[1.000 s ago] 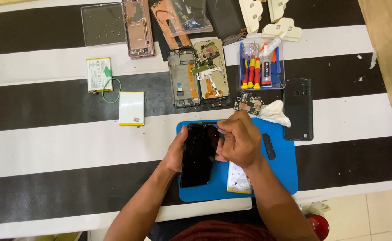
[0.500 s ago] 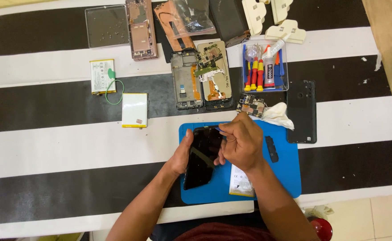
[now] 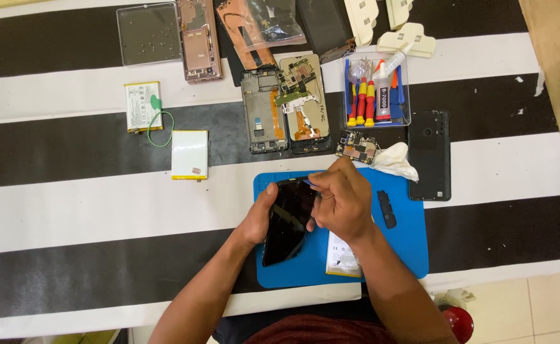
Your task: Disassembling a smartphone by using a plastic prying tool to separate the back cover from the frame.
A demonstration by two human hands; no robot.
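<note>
A black phone [image 3: 287, 220] lies tilted on a blue work mat [image 3: 407, 245], screen side up. My left hand [image 3: 259, 213] grips its left edge and steadies it. My right hand [image 3: 342, 202] rests at the phone's top right edge with the fingers pinched on a small blue pick [image 3: 309, 183] set against the rim. A white battery [image 3: 342, 260] lies on the mat just under my right wrist. A small black part [image 3: 386, 209] sits on the mat to the right.
On the striped cloth lie two open phone frames [image 3: 284, 105], a pink phone frame [image 3: 200, 41], two batteries [image 3: 189, 155], a black back cover [image 3: 429, 155], a circuit board [image 3: 356, 148], a white tissue [image 3: 396, 161] and a clear tray of screwdrivers and glue [image 3: 375, 95].
The phone has tilted a little more to the right under my hands. My right hand has shifted toward the phone's top edge. The view has moved slightly.
</note>
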